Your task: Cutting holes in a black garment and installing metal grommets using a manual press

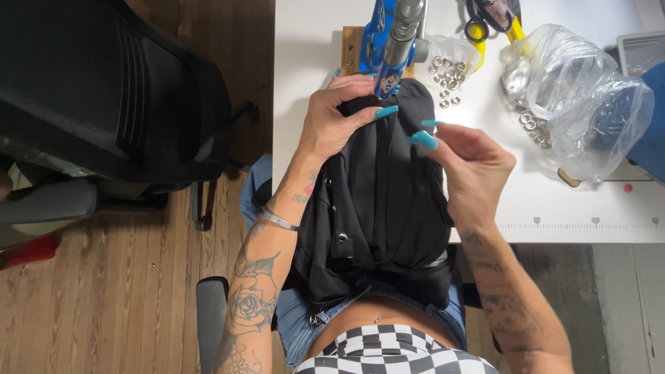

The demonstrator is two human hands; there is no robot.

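Black garment (377, 201) – left hand (332, 121) pinching; clear bags (589, 97) rt.

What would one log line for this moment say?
left hand: pressing black garment under blue press | right hand: lifted beside garment, holding nothing visible | metal eyelets: loose on white table

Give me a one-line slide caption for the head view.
Left hand holds black garment under blue press; right hand hovers beside it, eyelets nearby.
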